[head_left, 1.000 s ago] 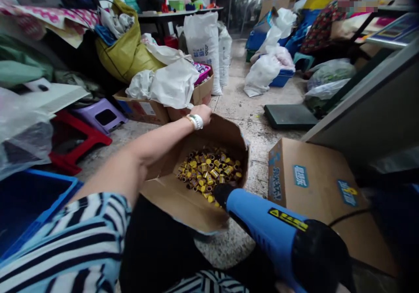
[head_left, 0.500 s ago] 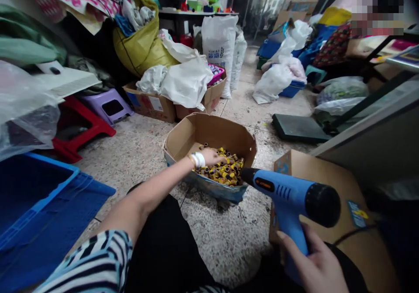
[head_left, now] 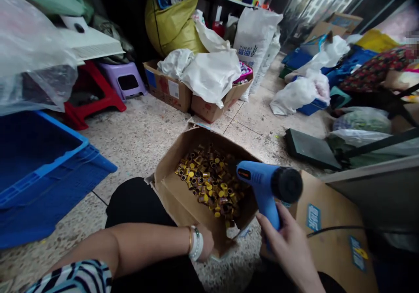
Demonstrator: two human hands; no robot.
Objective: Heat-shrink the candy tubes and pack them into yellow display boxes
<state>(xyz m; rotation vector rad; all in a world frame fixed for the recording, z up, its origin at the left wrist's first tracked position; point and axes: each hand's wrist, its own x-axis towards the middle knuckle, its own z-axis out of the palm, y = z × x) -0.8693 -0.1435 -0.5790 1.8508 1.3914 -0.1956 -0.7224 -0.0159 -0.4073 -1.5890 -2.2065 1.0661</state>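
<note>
My left hand, with a bracelet and a white band at the wrist, is closed on the near edge of an open cardboard box. The box is tilted toward me. Inside lies a heap of small yellow and brown caps, gathered toward the far and right sides. My right hand is wrapped round the handle of a blue heat gun with a black rear end. The gun points left over the box's right side, and its nozzle tip is hard to make out against the box.
A closed carton stands at right with a black cord across it. To the left are a blue crate, a red stool and a purple stool. Covered cartons and a dark scale platform lie beyond. A person's patterned sleeve shows far right.
My left hand has come out of the caps to the box's near edge. The box has tipped and turned toward me, and the caps have spread. The heat gun has shifted left; the view has turned.
</note>
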